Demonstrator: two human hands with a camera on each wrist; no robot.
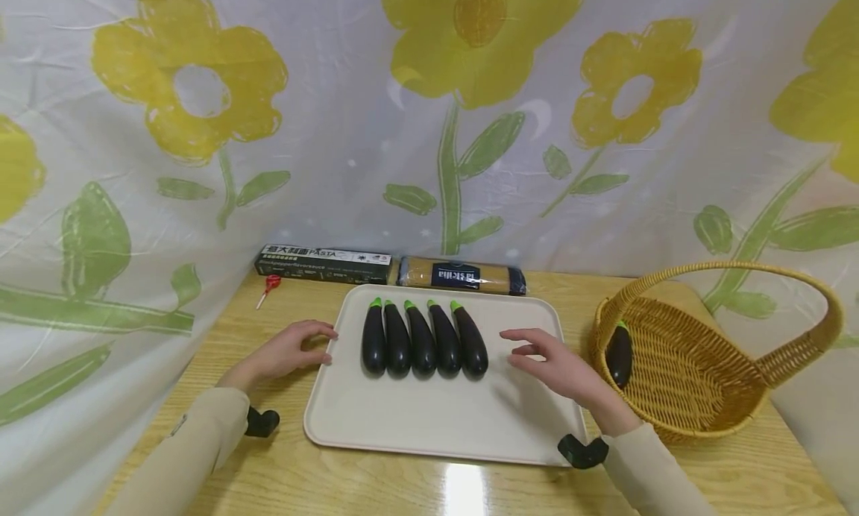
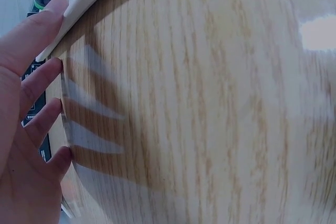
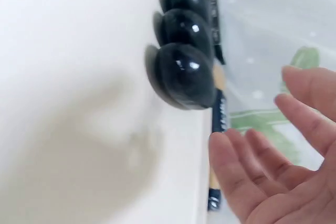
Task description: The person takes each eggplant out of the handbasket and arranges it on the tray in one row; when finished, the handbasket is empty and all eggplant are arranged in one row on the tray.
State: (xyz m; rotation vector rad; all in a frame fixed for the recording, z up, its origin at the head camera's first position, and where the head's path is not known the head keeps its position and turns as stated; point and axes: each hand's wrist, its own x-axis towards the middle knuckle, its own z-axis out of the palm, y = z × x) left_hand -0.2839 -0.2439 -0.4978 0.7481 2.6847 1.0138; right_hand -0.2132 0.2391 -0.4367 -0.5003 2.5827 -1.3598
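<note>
Several dark eggplants with green tops (image 1: 423, 348) lie side by side in a row on a cream tray (image 1: 443, 419). My left hand (image 1: 291, 350) is at the tray's left edge, fingers spread and relaxed. In the left wrist view its thumb (image 2: 56, 4) overlaps the tray's rim, and the palm holds nothing. Over the right part of the tray hovers my right hand (image 1: 553, 363), apart from the row, its fingers loosely bent and holding nothing. The right wrist view shows the rounded end of the nearest eggplant (image 3: 186, 77) beyond these fingertips.
A wicker basket (image 1: 698, 367) with a tall handle stands at the right, one eggplant (image 1: 620, 356) inside along its left wall. Behind the tray lie a pasta box (image 1: 322, 265) and a pasta packet (image 1: 463, 276). A red lollipop (image 1: 271, 283) is on the wooden table (image 1: 282, 471).
</note>
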